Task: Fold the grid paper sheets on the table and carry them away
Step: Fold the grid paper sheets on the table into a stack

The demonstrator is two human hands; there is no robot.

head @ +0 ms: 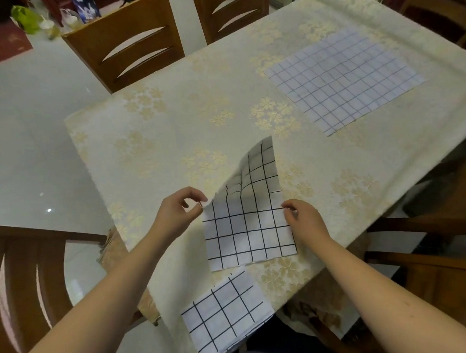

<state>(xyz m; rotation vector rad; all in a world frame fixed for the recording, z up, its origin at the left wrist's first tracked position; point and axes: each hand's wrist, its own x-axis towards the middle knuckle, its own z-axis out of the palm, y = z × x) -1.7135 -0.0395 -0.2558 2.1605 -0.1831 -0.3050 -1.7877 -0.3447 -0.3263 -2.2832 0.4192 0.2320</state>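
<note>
We are folding a grid sheet (pixel 248 230) near the front edge of the table (pixel 169 142). Our left hand (pixel 178 213) pinches the sheet's raised left corner between thumb and forefinger, the other fingers curled loosely above. Our right hand (pixel 304 217) pinches the sheet's right edge, thumb and forefinger closed on the paper. The far part of the sheet is lifted and curls up off the table, showing its grid side, while the near part lies flat on the cloth.

Closer to us, at the table's front edge, a folded sheet (pixel 226 313) lies with one corner hanging slightly over the edge. We see it apart from the sheet in our hands, just in front of it.

Well away, on the far right part of the table, a third sheet (pixel 343 79) lies open and flat, its lines paler than those of the other two.

The table wears a cream cloth with gold flower patterns. Wooden chairs (pixel 125 43) stand at the far side, and another chair (pixel 22 276) sits at our left.
</note>
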